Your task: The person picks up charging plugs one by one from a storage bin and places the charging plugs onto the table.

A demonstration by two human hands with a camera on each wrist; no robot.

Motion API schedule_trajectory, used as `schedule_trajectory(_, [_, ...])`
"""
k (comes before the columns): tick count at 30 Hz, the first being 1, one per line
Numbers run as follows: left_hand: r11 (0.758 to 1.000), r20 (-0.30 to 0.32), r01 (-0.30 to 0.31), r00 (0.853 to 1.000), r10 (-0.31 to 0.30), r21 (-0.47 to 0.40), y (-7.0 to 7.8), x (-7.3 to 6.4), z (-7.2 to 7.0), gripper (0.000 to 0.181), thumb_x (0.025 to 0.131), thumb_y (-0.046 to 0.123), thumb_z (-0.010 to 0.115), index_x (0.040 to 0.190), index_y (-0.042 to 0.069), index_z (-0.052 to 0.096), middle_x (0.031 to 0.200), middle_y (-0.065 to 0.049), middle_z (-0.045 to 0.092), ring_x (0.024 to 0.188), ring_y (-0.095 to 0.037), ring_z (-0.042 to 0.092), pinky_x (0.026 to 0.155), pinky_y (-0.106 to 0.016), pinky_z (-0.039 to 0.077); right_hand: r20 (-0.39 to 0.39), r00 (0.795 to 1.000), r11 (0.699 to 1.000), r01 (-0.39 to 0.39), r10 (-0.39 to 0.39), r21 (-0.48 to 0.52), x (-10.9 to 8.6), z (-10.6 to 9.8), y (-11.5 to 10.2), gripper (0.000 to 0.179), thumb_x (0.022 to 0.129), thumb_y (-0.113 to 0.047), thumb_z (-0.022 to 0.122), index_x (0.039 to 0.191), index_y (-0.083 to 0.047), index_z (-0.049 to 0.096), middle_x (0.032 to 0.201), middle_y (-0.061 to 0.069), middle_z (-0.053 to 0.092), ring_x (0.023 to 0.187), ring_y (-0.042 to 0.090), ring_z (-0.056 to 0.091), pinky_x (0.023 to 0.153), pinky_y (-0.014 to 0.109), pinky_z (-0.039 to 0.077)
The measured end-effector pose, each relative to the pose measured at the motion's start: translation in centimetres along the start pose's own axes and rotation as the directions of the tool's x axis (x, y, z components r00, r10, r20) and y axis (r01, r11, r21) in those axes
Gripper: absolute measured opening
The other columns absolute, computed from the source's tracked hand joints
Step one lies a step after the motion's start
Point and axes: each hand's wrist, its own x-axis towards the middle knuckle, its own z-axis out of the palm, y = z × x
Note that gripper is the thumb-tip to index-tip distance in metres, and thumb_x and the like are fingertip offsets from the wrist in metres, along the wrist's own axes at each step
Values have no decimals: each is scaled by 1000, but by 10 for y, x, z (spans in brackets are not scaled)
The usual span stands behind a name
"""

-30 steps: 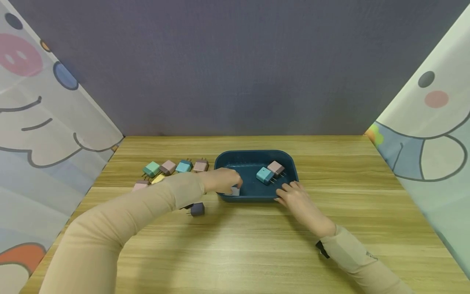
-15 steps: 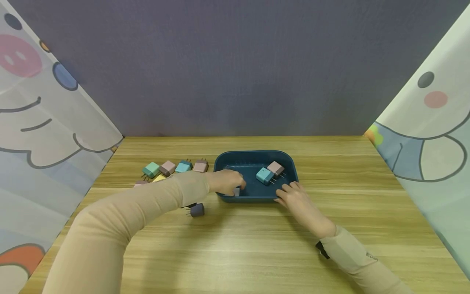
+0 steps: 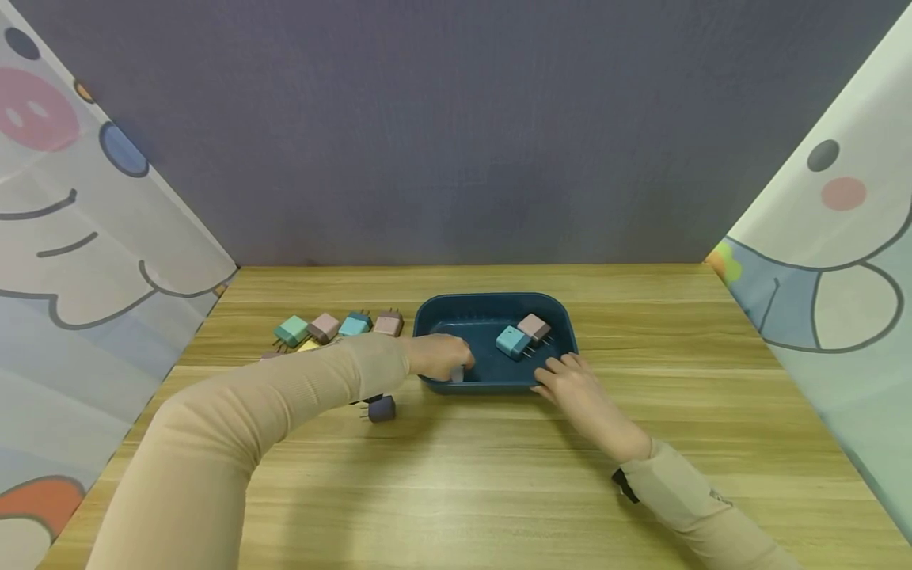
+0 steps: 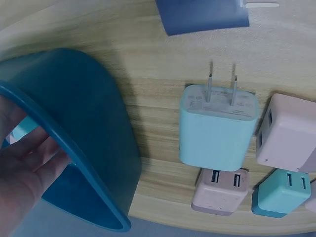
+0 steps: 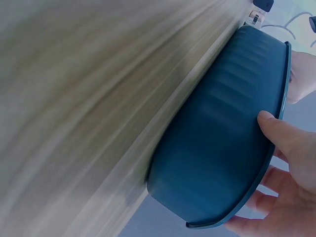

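My left hand (image 3: 439, 356) reaches over the left end of a dark teal plastic bin (image 3: 492, 387), fingers bent down inside. A pale charger block (image 3: 458, 374) shows small under those fingers, which appear to pinch it; the hand hides most of it. Across the bin's front right corner, my right hand (image 3: 580, 400) grips the rim, its thumb (image 5: 269, 121) outside the wall and the other fingers inside. In the bin's right half lie a turquoise charger (image 3: 513, 342) and a pink charger (image 3: 533, 326), touching, prongs toward the right.
Left of the bin, several chargers sit on the wooden table (image 3: 484, 491), among them green (image 3: 291, 330), pink (image 3: 388, 322) and turquoise (image 3: 355, 324) ones. A dark charger (image 3: 381, 408) lies nearer the front. Behind stands a grey panel (image 3: 470, 142).
My left hand has shifted slightly right and down inside the bin's left end, and the pale charger block with it. The right hand keeps its grip on the rim.
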Motion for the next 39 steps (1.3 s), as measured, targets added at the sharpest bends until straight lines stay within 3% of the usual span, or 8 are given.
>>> schedule_trajectory(8, [1000,10,-24,1000,24,-20,1,2,2,27,81,-1,59,107,8,63,106,-6,61,96,-19,58,78,-26,47,5,1000,1000,-6,6,2,0,-1,0,12,78,-18,67,74,-11,58,69,0,47,64,17,37,71,39,42])
schedule_trajectory(20, [998,14,-13,1000,14,-59,-1,4,3,27,81,-5,56,104,7,64,102,-7,62,91,-18,59,74,-26,48,-9,1000,1000,0,0,5,0,1,0,12,78,-18,67,75,-11,58,70,1,48,64,18,38,72,40,42])
schedule_trajectory(34, [998,-5,-44,999,44,-52,1,0,-5,20,79,0,62,97,6,65,97,-7,63,88,-18,59,72,-26,48,-1,1000,1000,-4,4,0,0,0,0,13,78,-18,66,73,-11,57,69,0,48,64,18,38,72,40,43])
schedule_trajectory(39, [998,3,-13,1000,13,-63,1,-1,-7,22,78,2,64,100,7,65,100,-7,62,91,-18,58,72,-25,48,-6,1000,1000,0,0,-2,0,0,0,13,77,-18,67,73,-11,57,68,1,47,64,18,38,71,40,43])
